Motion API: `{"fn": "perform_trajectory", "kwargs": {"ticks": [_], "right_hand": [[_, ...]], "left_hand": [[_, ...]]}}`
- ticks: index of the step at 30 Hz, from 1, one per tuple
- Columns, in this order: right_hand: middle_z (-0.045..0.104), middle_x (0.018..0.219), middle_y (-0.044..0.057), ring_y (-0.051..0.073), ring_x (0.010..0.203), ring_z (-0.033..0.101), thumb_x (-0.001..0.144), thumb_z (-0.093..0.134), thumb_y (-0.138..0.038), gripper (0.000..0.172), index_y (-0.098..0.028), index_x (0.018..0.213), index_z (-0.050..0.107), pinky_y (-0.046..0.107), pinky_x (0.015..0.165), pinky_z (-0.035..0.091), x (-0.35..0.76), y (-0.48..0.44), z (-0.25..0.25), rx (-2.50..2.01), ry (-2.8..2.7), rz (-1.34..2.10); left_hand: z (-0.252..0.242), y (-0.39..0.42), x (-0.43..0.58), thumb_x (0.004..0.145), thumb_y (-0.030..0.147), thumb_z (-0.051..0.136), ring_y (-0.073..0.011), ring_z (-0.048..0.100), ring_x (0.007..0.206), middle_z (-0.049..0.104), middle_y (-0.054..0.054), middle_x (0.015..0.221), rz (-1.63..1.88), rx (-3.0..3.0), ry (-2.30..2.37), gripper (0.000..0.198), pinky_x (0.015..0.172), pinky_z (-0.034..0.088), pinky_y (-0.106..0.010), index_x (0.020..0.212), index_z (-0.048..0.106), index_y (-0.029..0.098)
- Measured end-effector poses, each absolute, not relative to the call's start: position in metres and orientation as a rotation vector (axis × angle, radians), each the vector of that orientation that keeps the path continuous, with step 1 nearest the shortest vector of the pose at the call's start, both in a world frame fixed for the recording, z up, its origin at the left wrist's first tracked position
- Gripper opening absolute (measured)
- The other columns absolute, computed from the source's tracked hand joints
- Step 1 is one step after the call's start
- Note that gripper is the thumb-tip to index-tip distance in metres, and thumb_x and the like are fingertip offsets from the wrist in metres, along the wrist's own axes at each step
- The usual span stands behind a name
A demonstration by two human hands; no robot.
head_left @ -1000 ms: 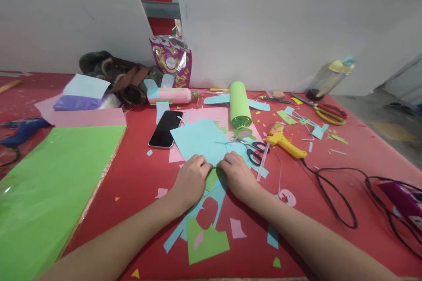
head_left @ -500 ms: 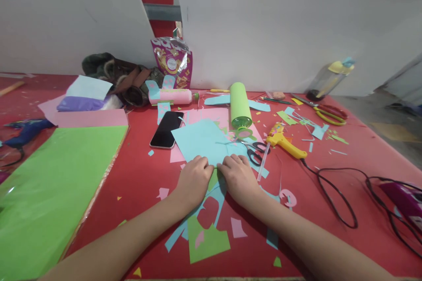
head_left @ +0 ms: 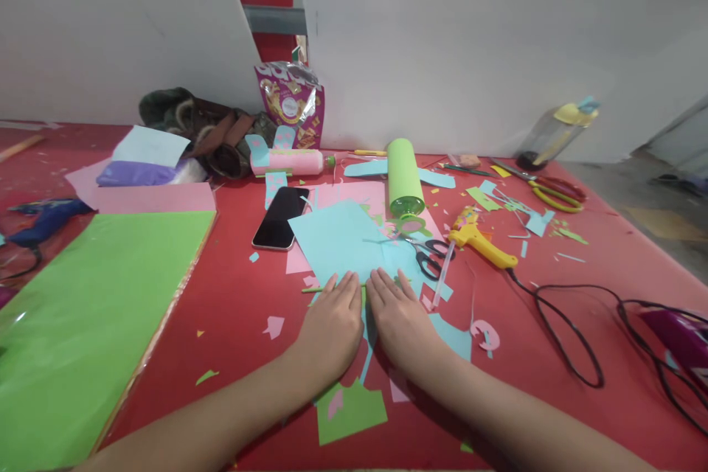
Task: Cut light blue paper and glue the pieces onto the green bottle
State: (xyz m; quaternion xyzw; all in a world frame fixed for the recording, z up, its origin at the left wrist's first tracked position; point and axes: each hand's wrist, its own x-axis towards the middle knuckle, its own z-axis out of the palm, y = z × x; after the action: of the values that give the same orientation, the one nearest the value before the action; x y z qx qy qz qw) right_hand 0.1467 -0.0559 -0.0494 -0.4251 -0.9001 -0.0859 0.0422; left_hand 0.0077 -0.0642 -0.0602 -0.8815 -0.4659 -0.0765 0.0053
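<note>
My left hand (head_left: 335,324) lies flat, fingers stretched forward and together, on a thin green paper roll (head_left: 310,290). Beside it my right hand (head_left: 401,321) lies flat in the same way, its fingertips over the roll's other part. Only the roll's ends and a bit between the hands show; the rest is under the fingers. Just beyond the fingertips is a light blue paper sheet (head_left: 337,236). Black-handled scissors (head_left: 428,259) rest to the right of the sheet. Cut blue scraps and a green paper scrap (head_left: 354,417) lie under and in front of my hands.
A phone (head_left: 281,217) lies left of the blue sheet, and a green-wrapped bottle (head_left: 404,173) behind it. To the right are a yellow glue gun (head_left: 484,243) and its black cord (head_left: 569,343). A green paper stack (head_left: 94,317) covers the left side.
Both hands have gone from curled fingers pinching the green paper's edge to flat, stretched fingers. The green paper now shows as a thin roll sticking out past my left hand.
</note>
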Motion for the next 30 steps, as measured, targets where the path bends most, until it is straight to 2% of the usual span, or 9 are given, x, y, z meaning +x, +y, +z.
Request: {"fn": "perform_trajectory", "kwargs": {"ticks": [5, 10, 16, 20, 24, 27, 30], "right_hand": [[0.055, 0.116, 0.020, 0.028, 0.109, 0.049, 0.077, 0.040, -0.008, 0.038, -0.002, 0.111, 0.055, 0.047, 0.092, 0.035, 0.143, -0.063, -0.053, -1.384, -2.753, -0.312], [0.054, 0.115, 0.022, 0.032, 0.110, 0.048, 0.073, 0.046, -0.012, 0.039, -0.001, 0.110, 0.056, 0.051, 0.094, 0.031, 0.142, -0.069, -0.053, -1.382, -2.784, -0.238], [0.056, 0.110, 0.028, 0.039, 0.106, 0.048, 0.071, 0.052, -0.026, 0.045, 0.003, 0.105, 0.058, 0.060, 0.091, 0.026, 0.140, -0.072, -0.045, -1.342, -2.824, -0.101], [0.064, 0.096, 0.020, 0.030, 0.097, 0.055, 0.075, 0.046, -0.011, 0.025, -0.006, 0.092, 0.063, 0.060, 0.097, 0.015, 0.141, -0.070, -0.044, -1.345, -2.680, -0.235], [0.066, 0.079, 0.010, 0.021, 0.079, 0.057, 0.076, 0.043, -0.004, 0.021, -0.013, 0.076, 0.061, 0.058, 0.100, 0.000, 0.144, -0.066, -0.044, -1.334, -2.595, -0.298], [0.061, 0.067, 0.003, 0.017, 0.068, 0.053, 0.078, 0.042, -0.004, 0.021, -0.015, 0.073, 0.058, 0.057, 0.100, 0.000, 0.145, -0.062, -0.042, -1.344, -2.588, -0.267], [0.058, 0.064, 0.001, 0.016, 0.065, 0.050, 0.077, 0.043, -0.004, 0.020, -0.015, 0.075, 0.059, 0.055, 0.101, 0.002, 0.146, -0.058, -0.040, -1.339, -2.586, -0.268]], "left_hand": [[-0.055, -0.070, 0.011, 0.077, 0.007, 0.029, -0.0305, 0.045, 0.113, 0.050, -0.025, 0.118, -0.138, -2.746, -1.415, 0.041, 0.095, 0.034, -0.045, 0.111, 0.048, -0.006], [-0.051, -0.075, 0.013, 0.071, 0.000, 0.027, -0.0287, 0.049, 0.110, 0.055, -0.024, 0.113, -0.183, -2.745, -1.392, 0.041, 0.090, 0.039, -0.044, 0.106, 0.048, -0.002], [-0.050, -0.077, 0.014, 0.069, 0.000, 0.029, -0.0283, 0.056, 0.101, 0.062, -0.021, 0.102, -0.334, -2.677, -1.316, 0.036, 0.087, 0.042, -0.042, 0.100, 0.049, 0.001], [-0.048, -0.078, 0.015, 0.072, 0.001, 0.029, -0.0266, 0.059, 0.097, 0.065, -0.020, 0.096, -0.407, -2.647, -1.310, 0.032, 0.087, 0.042, -0.040, 0.098, 0.049, 0.002], [-0.048, -0.079, 0.013, 0.074, 0.002, 0.028, -0.0255, 0.060, 0.094, 0.066, -0.019, 0.092, -0.443, -2.652, -1.322, 0.032, 0.088, 0.040, -0.042, 0.101, 0.045, 0.001], [-0.048, -0.080, 0.013, 0.074, 0.002, 0.029, -0.0245, 0.061, 0.091, 0.067, -0.019, 0.090, -0.452, -2.656, -1.352, 0.034, 0.091, 0.037, -0.043, 0.105, 0.042, -0.001], [-0.049, -0.082, 0.014, 0.076, 0.003, 0.028, -0.0234, 0.061, 0.093, 0.066, -0.018, 0.093, -0.453, -2.638, -1.378, 0.040, 0.092, 0.034, -0.042, 0.114, 0.035, -0.003]]}}
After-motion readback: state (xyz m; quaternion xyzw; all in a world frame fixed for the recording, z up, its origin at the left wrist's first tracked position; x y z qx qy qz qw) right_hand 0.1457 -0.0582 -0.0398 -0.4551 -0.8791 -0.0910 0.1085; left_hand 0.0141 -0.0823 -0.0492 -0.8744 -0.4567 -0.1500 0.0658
